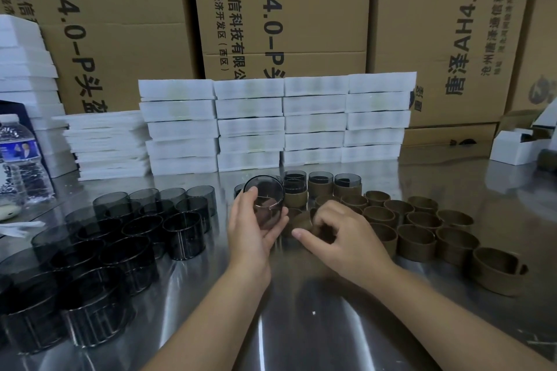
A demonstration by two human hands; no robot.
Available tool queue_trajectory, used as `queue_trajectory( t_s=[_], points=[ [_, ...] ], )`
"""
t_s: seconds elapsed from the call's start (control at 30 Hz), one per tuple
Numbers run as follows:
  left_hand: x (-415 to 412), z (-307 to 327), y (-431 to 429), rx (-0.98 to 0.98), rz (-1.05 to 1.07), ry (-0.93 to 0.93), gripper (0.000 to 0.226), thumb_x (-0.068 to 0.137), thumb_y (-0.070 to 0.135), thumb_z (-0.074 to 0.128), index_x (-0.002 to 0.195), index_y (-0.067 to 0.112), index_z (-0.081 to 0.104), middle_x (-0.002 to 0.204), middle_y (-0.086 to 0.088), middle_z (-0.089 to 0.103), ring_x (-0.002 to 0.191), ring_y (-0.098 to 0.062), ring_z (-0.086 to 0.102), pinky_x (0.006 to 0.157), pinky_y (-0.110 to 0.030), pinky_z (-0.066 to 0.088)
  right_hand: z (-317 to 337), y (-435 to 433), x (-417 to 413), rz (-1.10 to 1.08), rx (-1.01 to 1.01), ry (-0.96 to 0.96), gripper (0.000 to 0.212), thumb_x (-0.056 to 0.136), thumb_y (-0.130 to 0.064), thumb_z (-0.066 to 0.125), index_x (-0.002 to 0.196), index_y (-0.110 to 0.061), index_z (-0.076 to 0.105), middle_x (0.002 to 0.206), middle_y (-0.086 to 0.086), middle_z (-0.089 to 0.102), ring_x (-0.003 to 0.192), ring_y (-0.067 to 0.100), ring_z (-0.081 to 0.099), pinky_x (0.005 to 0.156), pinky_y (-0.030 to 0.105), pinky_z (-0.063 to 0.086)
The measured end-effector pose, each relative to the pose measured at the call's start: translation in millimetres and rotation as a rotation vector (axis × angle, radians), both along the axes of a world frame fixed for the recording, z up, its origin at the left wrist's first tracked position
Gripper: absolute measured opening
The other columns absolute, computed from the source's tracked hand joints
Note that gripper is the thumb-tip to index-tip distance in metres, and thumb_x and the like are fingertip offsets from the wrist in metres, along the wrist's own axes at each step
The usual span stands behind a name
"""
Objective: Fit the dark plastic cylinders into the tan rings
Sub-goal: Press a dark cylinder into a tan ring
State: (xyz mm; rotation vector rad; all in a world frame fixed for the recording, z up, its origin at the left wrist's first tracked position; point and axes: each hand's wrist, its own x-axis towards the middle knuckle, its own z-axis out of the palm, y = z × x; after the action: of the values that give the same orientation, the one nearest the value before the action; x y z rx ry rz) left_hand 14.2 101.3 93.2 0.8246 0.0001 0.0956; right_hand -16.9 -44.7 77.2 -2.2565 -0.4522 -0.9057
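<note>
My left hand (250,230) grips a dark see-through plastic cylinder (266,197), tilted with its open mouth toward me, just above the steel table. My right hand (337,233) curls its fingers round a tan ring (303,221) standing on the table right beside the cylinder. Several loose dark cylinders (126,235) stand in a cluster on the left. Several empty tan rings (416,230) stand in rows on the right. Behind my hands stand several rings with cylinders fitted in them (321,185).
The steel table (301,325) reflects light in front of me. Stacks of white foam trays (277,123) line the back, with cardboard cartons (286,9) behind them. A water bottle (19,166) stands far left, a small white box (515,149) far right.
</note>
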Motion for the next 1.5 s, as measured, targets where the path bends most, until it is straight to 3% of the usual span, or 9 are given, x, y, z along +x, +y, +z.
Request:
queue_trajectory(
  t_s=[0.13, 0.3, 0.43, 0.53, 0.7, 0.87, 1.1, 1.2, 1.5],
  points=[
    [-1, -1, -3, 0.053, -0.066, -0.005, 0.046, 0.091, 0.027, 0.062, 0.133, 0.011, 0.057, 0.092, -0.012, 0.072, 0.063, -0.018, 0.071, 0.057, -0.026, 0.057, 6, 2, -2, 0.001, 0.109, -0.124, 0.033, 0.075, -0.034, 0.081, 0.080, -0.021, 0.051, 0.086, -0.012, 0.047, 0.079, 0.001, 0.049, 0.067, 0.011, 0.038],
    [-4, -1, -3, 0.080, -0.131, -0.027, 0.045, 0.090, 0.022, 0.064, 0.134, 0.012, 0.057, 0.091, -0.012, 0.072, 0.071, -0.022, 0.073, 0.063, -0.030, 0.060, 10, 0, -2, 0.005, 0.284, -0.237, 0.056, 0.065, -0.029, 0.088, 0.104, -0.025, 0.048, 0.105, -0.012, 0.047, 0.097, 0.001, 0.053, 0.083, 0.008, 0.041],
    [-6, -1, -4, 0.213, -0.189, -0.055, 0.028, 0.090, 0.019, 0.065, 0.111, 0.036, 0.069, 0.116, -0.008, 0.070, 0.102, -0.028, 0.070, 0.086, -0.039, 0.058, 11, -1, -3, 0.034, 0.296, -0.209, 0.065, 0.063, -0.035, 0.088, 0.111, -0.030, 0.046, 0.108, -0.008, 0.055, 0.102, -0.005, 0.054, 0.085, 0.004, 0.040],
    [-9, -2, -9, 0.272, -0.238, -0.044, 0.025, 0.091, 0.022, 0.062, 0.114, 0.029, 0.068, 0.122, -0.016, 0.067, 0.102, -0.029, 0.068, 0.093, -0.043, 0.055, 10, 1, -3, 0.060, 0.256, -0.202, 0.067, 0.063, -0.040, 0.086, 0.115, -0.029, 0.047, 0.111, -0.012, 0.055, 0.105, -0.007, 0.053, 0.086, 0.003, 0.038],
    [-12, 2, -9, 0.273, -0.253, -0.052, 0.068, 0.072, 0.062, 0.056, 0.121, 0.016, 0.065, 0.109, -0.013, 0.073, 0.103, -0.026, 0.070, 0.096, -0.046, 0.053, 10, 2, -4, 0.080, 0.186, -0.212, 0.066, 0.065, -0.042, 0.082, 0.118, -0.030, 0.046, 0.114, -0.020, 0.050, 0.110, -0.004, 0.052, 0.091, 0.006, 0.038],
    [-18, 2, -13, 0.366, -0.307, -0.066, 0.086, 0.053, 0.072, 0.061, 0.119, 0.018, 0.066, 0.112, -0.011, 0.072, 0.109, -0.029, 0.068, 0.099, -0.049, 0.051, 10, 2, -5, 0.071, 0.149, -0.206, 0.067, 0.066, -0.037, 0.083, 0.122, -0.031, 0.047, 0.112, -0.017, 0.052, 0.108, -0.002, 0.051, 0.094, 0.005, 0.036],
    [-19, -4, -13, 0.378, -0.334, -0.147, 0.074, 0.060, 0.028, 0.080, 0.129, 0.023, 0.054, 0.120, -0.011, 0.068, 0.110, -0.027, 0.067, 0.103, -0.051, 0.048, 11, 1, -6, 0.085, 0.140, -0.162, 0.060, 0.070, -0.016, 0.079, 0.125, -0.017, 0.053, 0.117, -0.014, 0.055, 0.110, -0.001, 0.052, 0.094, 0.005, 0.035],
    [-17, -6, -14, 0.358, -0.326, -0.149, 0.061, 0.075, 0.008, 0.079, 0.128, 0.023, 0.055, 0.117, -0.010, 0.070, 0.110, -0.029, 0.067, 0.102, -0.050, 0.048, 11, 0, -6, 0.116, 0.152, -0.125, 0.062, 0.070, -0.022, 0.075, 0.127, -0.024, 0.050, 0.120, -0.019, 0.052, 0.112, -0.003, 0.051, 0.094, 0.005, 0.035],
    [-10, -6, -10, 0.231, -0.308, -0.130, 0.055, 0.082, 0.007, 0.072, 0.132, 0.020, 0.053, 0.116, -0.011, 0.071, 0.106, -0.024, 0.069, 0.104, -0.042, 0.047, 7, 4, -4, 0.235, 0.389, 0.157, 0.061, 0.079, -0.059, 0.053, 0.133, -0.034, 0.043, 0.131, -0.015, 0.055, 0.122, -0.003, 0.050, 0.101, 0.017, 0.040]
  ],
)
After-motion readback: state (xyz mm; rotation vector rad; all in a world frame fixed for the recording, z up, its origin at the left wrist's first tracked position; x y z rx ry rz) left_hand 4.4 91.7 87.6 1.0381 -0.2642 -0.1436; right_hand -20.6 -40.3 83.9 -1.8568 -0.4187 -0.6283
